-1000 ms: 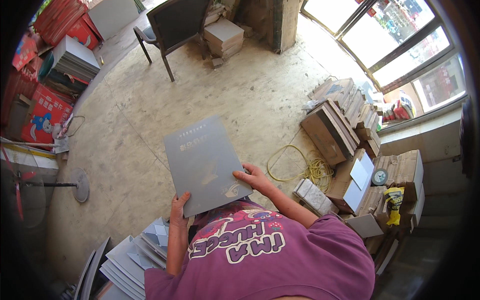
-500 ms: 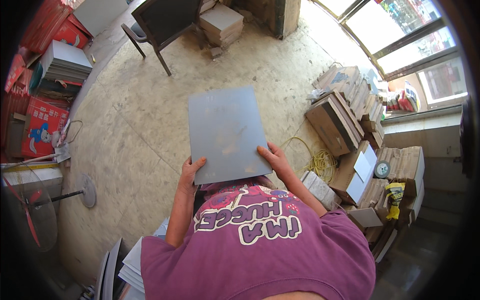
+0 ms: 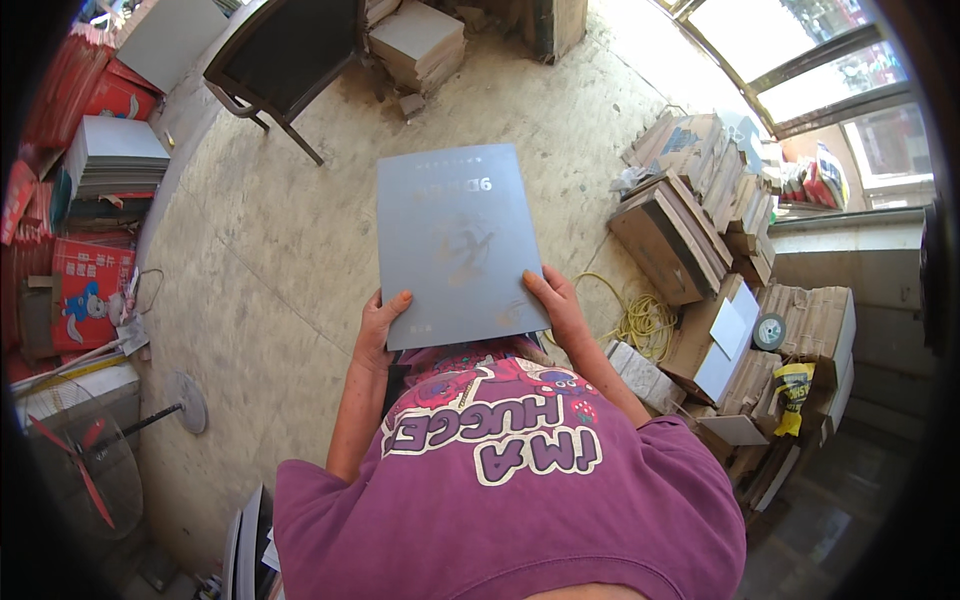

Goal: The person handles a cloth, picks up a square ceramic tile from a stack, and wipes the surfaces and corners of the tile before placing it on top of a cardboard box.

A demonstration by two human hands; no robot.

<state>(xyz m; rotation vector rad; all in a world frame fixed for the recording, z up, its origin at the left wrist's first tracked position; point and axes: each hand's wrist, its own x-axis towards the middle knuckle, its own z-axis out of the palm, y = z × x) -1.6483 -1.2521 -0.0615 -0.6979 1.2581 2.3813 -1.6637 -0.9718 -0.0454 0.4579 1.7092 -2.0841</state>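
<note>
Since half a second ago you have lifted the grey board (image 3: 455,245) a little further out from your chest, and its printed face now shows where a blank face showed before; a second ago it sat lower and tilted to your left.

Head view: your left hand (image 3: 378,325) grips the board's near left corner, thumb on top and fingers hidden beneath. Your right hand (image 3: 560,305) clasps the near right corner the same way. Both hands are closed on the board, which hangs flat in the air above the floor (image 3: 250,270), well clear of anything below.

You seem to be in the middle of looking the board over or carrying it. Any next move calls for keeping both corners pinched evenly, because the far edge is unsupported and the sheet could sag or swing.

For room: the open floor lies ahead and to your left, up to the chair (image 3: 285,55) at the far side. To your right the way is crowded with cardboard boxes (image 3: 690,240) and a coil of yellow cord (image 3: 640,320) just beside your right forearm. A fan (image 3: 80,460) stands low on your left, and a stack of sheets (image 3: 250,550) sits close by your left hip. Swing the board forward or left, not right.
</note>
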